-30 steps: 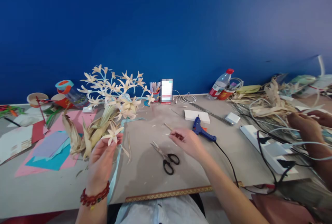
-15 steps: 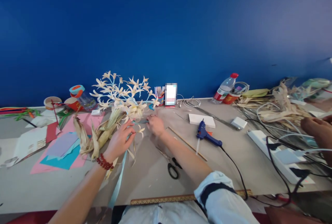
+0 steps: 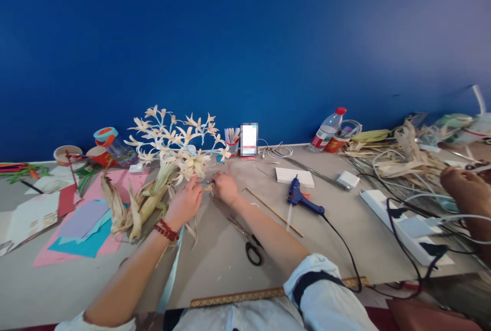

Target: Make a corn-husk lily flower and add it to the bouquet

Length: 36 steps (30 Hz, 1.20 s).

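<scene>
My left hand (image 3: 185,200), with a red bead bracelet at the wrist, is closed with its fingertips pinched together in front of the flower bunch. Opposite it, my right hand (image 3: 225,188) is closed too, its fingertips apart from the left ones. Between them is a small cream husk flower (image 3: 208,187) on a thin stem; both hands pinch this stem, largely hidden by the fingers. A pale blue ribbon (image 3: 171,274) runs from below my left hand to the table's front edge. Behind stands a bunch of cream husk flowers (image 3: 187,139) on pale blue stems. Corn husks (image 3: 148,208) lie left.
Scissors (image 3: 253,252) lie below my right forearm. A stick (image 3: 274,212), a blue glue gun (image 3: 303,197) and a white power strip (image 3: 399,223) with cables are to the right. Coloured paper (image 3: 84,218) covers the left side. Another person's hand (image 3: 462,188) is at far right.
The view has shifted slightly. My hands have come closer together, and the small flower between them has moved up toward my fingertips. The other person's hand now shows more, holding something pale.
</scene>
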Motion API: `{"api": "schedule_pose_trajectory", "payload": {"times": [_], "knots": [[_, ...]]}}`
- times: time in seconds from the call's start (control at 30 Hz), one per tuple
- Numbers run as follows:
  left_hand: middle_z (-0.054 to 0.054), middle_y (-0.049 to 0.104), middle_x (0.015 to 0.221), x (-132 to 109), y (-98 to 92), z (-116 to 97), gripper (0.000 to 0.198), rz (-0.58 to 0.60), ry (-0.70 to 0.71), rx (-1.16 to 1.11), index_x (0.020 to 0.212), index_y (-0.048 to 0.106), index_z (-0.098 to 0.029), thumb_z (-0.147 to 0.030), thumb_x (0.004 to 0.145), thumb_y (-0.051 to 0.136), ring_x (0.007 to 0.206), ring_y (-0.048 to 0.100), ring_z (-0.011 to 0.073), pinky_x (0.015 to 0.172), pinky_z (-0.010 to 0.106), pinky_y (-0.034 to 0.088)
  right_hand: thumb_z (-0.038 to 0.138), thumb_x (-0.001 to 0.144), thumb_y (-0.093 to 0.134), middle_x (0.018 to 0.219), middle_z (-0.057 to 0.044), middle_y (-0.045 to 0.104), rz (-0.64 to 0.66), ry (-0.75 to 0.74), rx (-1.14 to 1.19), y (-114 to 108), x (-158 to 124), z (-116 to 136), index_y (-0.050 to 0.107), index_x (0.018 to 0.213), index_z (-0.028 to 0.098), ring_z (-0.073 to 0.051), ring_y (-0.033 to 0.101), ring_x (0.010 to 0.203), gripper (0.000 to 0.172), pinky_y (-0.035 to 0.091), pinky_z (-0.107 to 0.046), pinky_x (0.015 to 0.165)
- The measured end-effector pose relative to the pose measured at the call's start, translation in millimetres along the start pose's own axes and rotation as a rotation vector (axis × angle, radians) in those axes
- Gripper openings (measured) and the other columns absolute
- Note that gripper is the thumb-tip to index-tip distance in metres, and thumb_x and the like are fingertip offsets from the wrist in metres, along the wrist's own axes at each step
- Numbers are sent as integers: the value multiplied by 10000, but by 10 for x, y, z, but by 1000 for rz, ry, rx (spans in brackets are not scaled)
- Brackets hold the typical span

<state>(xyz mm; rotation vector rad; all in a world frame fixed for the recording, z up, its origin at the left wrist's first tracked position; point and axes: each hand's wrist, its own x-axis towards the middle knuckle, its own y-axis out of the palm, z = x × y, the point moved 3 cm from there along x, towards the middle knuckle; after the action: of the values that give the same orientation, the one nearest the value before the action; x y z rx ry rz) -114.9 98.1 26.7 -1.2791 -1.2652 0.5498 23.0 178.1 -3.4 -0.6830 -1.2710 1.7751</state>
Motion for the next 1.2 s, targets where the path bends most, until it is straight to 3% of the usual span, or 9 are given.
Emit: {"api": "schedule_pose_trajectory", "payload": {"times": [0.3, 0.47, 0.57, 0.77, 0.83, 0.9, 1.03, 1.13, 1.2], "knots": [[175, 557, 1301, 49, 28, 4, 122, -15, 0, -85, 833, 597, -198, -154, 840, 483, 1160, 567, 336, 941, 474, 451, 315, 945, 576, 1206, -89, 599, 82, -42, 231, 66, -177, 45, 575, 1198, 160, -222, 623, 1014, 296, 538, -430, 854], [160, 630, 1146, 74, -15, 5, 120, -20, -3, -156, 822, 587, -206, -160, 846, 479, 1169, 566, 327, 929, 447, 456, 154, 851, 632, 900, -41, 679, 148, -50, 490, 49, -397, -29, 645, 938, 151, -198, 637, 865, 89, 493, -336, 786], [155, 631, 1168, 70, -52, 23, 114, -27, -10, -205, 813, 581, -211, -178, 855, 480, 1176, 565, 320, 961, 448, 437, 108, 799, 630, 769, -10, 675, 195, -36, 697, 8, -562, -92, 634, 847, 162, -159, 623, 734, 73, 463, -266, 692], [131, 638, 1216, 29, -127, -4, 129, -17, -31, -329, 826, 587, -217, -207, 881, 471, 1158, 579, 294, 999, 462, 414, 284, 857, 587, 767, -26, 692, 244, 13, 1109, -162, -975, -148, 644, 1013, 159, -131, 610, 654, 208, 474, -253, 646], [124, 645, 1221, -3, -191, -88, 96, -35, -92, -489, 807, 598, -222, -239, 866, 523, 1201, 550, 306, 1012, 471, 399, 349, 854, 603, 806, -45, 697, 237, 33, 1195, -244, -1130, -161, 663, 989, 153, -129, 610, 676, 245, 478, -257, 668], [118, 642, 1243, -54, -254, -220, 86, -15, -209, -792, 775, 605, -221, -272, 843, 592, 1204, 549, 308, 1018, 462, 393, 378, 847, 625, 831, -52, 695, 229, 66, 1284, -327, -1282, -167, 668, 977, 151, -121, 604, 684, 265, 474, -252, 679], [98, 689, 1107, -202, -296, -640, 92, 348, -391, -1421, 869, 656, -205, -289, 858, 621, 1128, 594, 269, 977, 393, 424, 357, 797, 726, 812, -27, 675, 233, 68, 1519, -503, -1511, -124, 682, 933, 158, -97, 573, 671, 245, 447, -219, 655], [66, 685, 974, -284, -300, -859, 95, 463, -466, -1592, 871, 672, -182, -262, 821, 687, 958, 636, 218, 885, 332, 455, 376, 782, 745, 761, -12, 647, 221, 12, 1536, -626, -1583, -88, 680, 892, 157, -100, 551, 649, 254, 435, -214, 611], [30, 658, 873, -304, -276, -932, 95, 479, -499, -1668, 859, 666, -173, -253, 817, 697, 829, 640, 176, 815, 304, 466, 396, 787, 737, 736, -8, 630, 184, 19, 1511, -675, -1592, -102, 678, 876, 156, -102, 536, 623, 263, 430, -219, 590]]}}
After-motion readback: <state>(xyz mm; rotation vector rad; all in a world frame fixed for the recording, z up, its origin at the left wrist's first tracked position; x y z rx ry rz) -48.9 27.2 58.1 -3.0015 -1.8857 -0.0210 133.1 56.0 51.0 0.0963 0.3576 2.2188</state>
